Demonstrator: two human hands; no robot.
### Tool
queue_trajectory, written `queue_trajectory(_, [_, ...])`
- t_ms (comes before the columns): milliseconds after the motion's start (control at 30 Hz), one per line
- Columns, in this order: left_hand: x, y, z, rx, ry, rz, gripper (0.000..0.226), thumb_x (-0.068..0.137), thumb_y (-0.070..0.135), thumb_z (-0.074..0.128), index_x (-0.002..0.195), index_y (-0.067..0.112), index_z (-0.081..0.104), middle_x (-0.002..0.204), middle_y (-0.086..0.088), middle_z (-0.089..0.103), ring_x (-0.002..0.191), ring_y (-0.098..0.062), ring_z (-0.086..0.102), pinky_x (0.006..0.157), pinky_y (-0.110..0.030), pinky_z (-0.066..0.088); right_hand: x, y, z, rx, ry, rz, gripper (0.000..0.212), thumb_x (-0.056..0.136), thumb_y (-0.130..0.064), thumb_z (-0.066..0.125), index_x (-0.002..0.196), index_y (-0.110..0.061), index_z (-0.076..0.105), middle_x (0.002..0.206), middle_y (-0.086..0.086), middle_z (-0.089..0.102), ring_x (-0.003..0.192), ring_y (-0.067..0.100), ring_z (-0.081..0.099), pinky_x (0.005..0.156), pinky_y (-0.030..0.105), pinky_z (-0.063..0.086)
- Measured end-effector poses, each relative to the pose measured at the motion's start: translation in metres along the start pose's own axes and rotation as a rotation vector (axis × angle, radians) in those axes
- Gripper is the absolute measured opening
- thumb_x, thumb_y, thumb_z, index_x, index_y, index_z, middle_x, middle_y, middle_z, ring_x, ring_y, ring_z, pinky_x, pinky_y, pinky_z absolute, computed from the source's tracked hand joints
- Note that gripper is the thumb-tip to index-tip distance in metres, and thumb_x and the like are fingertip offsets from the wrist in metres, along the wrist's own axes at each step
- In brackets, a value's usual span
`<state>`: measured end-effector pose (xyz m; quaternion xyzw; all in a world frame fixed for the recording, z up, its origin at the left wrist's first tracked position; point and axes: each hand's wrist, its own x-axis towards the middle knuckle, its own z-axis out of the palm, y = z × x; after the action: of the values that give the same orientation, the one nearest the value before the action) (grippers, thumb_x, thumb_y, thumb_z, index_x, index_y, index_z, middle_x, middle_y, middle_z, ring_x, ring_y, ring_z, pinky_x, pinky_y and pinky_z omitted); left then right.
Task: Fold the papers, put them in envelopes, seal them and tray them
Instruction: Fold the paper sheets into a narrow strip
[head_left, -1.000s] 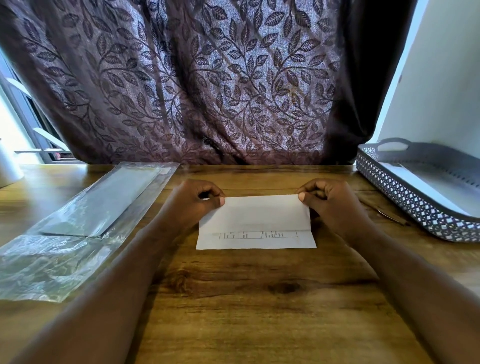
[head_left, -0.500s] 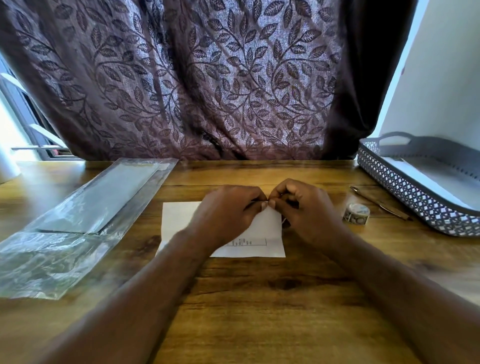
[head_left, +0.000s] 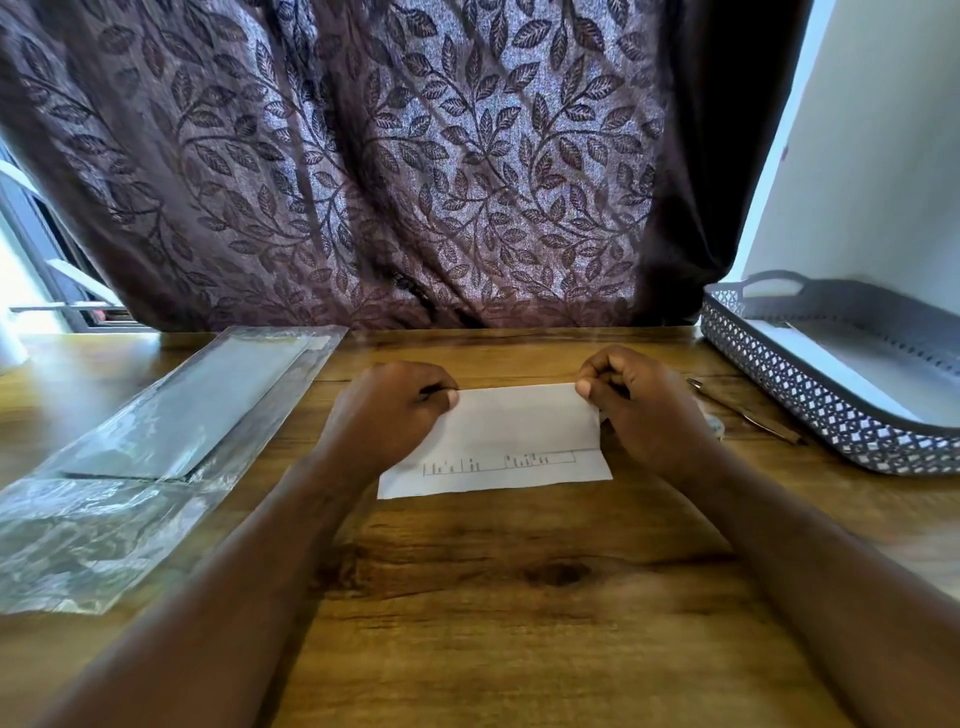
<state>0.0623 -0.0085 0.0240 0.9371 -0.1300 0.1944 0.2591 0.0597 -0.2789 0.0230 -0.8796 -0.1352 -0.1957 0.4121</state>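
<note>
A white folded paper (head_left: 514, 436) with a printed line of marks lies on the wooden table (head_left: 498, 597) in front of me. My left hand (head_left: 387, 413) pinches its far left corner between curled fingers and thumb. My right hand (head_left: 641, 408) pinches the far right corner the same way. A clear plastic pack of envelopes (head_left: 156, 452) lies flat to the left. The grey lattice tray (head_left: 810, 384) sits at the right with a white envelope inside it.
A thin pen-like tool (head_left: 748, 415) lies between my right hand and the tray. A small tape roll (head_left: 717, 426) peeks out behind my right wrist. A patterned curtain (head_left: 415, 166) hangs along the table's far edge.
Both hands met at the middle of the paper's top edge half a second ago. They have since slid apart to the two far corners.
</note>
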Motion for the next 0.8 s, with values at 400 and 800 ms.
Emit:
queue_trajectory(400, [0.001,-0.027,-0.008,-0.468,0.029,-0.277,0.016,0.087,0.017,0.074,0.073,0.024,0.073,0.076,0.0,0.075,0.076,-0.025,0.072,0.079,-0.052,0.06,0.005,0.009,-0.005,-0.007,0.039,0.088,0.007,0.099,-0.022,0.061,0.092,-0.021,0.064,0.086,-0.005,0.068,0.082,0.013,0.063,0.073,0.041,0.054])
queue_trajectory(800, [-0.004,-0.012,-0.003,-1.266,-0.286,-0.428,0.045,0.085,0.008,0.062,0.13,0.004,0.058,0.121,-0.021,0.069,0.111,-0.035,0.068,0.086,-0.043,0.06,0.005,0.006,-0.007,0.147,0.088,0.176,0.01,0.102,-0.025,0.056,0.096,-0.017,0.061,0.089,0.003,0.07,0.08,0.023,0.069,0.059,0.043,0.061])
